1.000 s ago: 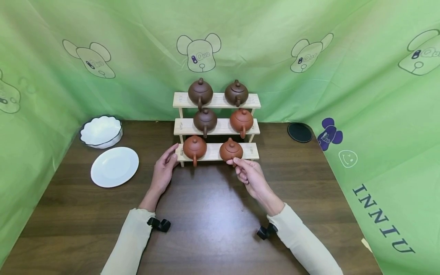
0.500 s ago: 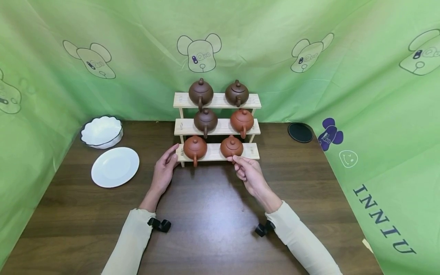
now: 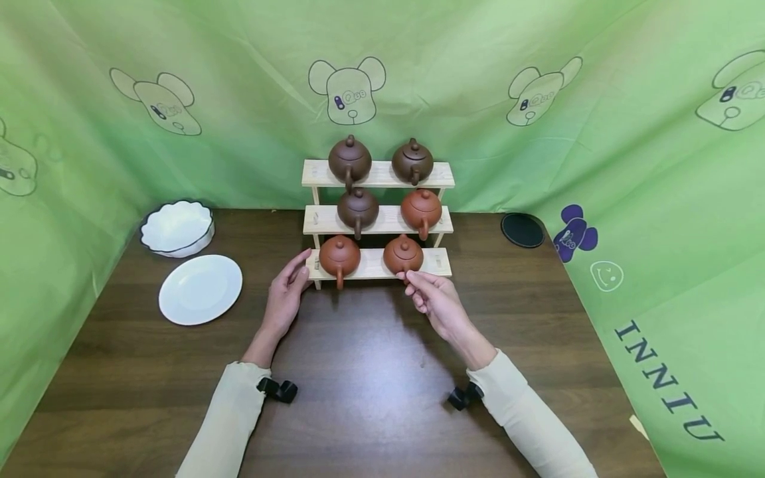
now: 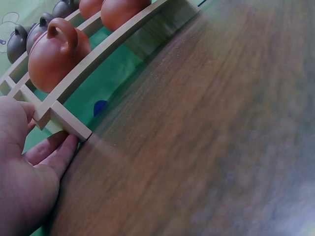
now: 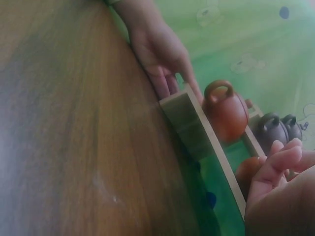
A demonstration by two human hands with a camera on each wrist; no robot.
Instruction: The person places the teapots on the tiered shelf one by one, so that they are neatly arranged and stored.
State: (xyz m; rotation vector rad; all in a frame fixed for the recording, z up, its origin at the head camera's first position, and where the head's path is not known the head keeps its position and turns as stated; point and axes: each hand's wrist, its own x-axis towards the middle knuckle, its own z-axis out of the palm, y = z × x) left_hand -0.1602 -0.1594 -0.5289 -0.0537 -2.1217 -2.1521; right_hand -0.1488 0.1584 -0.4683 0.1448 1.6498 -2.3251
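A three-tier wooden rack (image 3: 372, 264) bears two teapots on each shelf. On the lowest shelf, at the right, sits a reddish-brown teapot (image 3: 403, 252), its spout toward the back. My right hand (image 3: 441, 307) pinches this teapot's handle between thumb and fingertips. Left of it stands a second reddish-brown teapot (image 3: 339, 257), handle to the front; the left wrist view shows its looped handle (image 4: 63, 33) up close. My left hand (image 3: 283, 300) rests against the rack's lower left end, fingers fairly straight, fingertips by the front leg (image 4: 71, 120).
Higher up are another reddish teapot (image 3: 421, 209) and dark brown teapots (image 3: 357, 209). To the left lie a white plate (image 3: 200, 290) and a scalloped white bowl (image 3: 177, 230). A round black coaster (image 3: 522, 230) lies back right. Green curtain (image 3: 251, 153) surrounds the wooden table (image 3: 358, 411).
The right-hand teapot on the lowest shelf has shifted slightly toward the back, with my right hand still on its handle. My left hand has stayed at the rack's end.
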